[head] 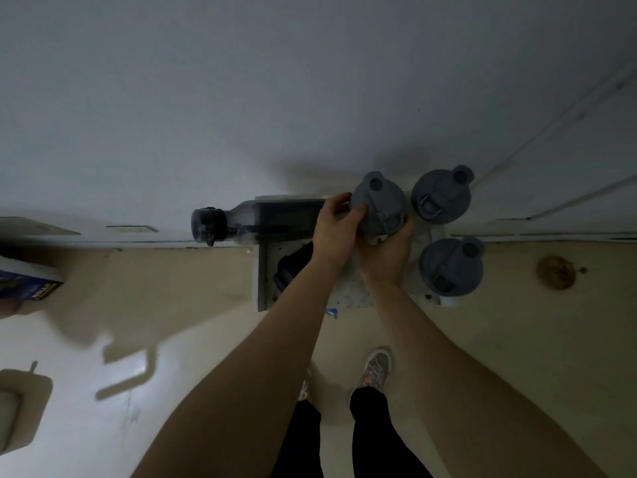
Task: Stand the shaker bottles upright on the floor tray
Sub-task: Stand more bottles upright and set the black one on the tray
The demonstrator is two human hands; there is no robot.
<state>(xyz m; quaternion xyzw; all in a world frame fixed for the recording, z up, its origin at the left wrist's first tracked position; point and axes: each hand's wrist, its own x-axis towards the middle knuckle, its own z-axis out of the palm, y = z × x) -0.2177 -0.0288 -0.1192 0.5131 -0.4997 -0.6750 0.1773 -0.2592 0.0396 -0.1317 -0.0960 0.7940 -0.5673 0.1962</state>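
Note:
A grey-lidded shaker bottle (378, 201) is upright over the pale floor tray (264, 281), held by both hands. My left hand (336, 229) grips its left side and my right hand (387, 253) wraps its near side. Two more grey-lidded shakers stand upright on the tray, one at the back right (441, 196) and one at the front right (451, 267). A dark bottle with a black cap (241, 222) lies on its side across the tray's back left edge, its cap pointing left. A black item (291, 270) lies on the tray, partly hidden by my left forearm.
A white wall rises right behind the tray, with a door frame (551, 167) at the right. A blue box (27, 284) sits at the far left on the beige floor. A brown stain (555, 272) marks the floor at right. My shoes (375, 369) stand below the tray.

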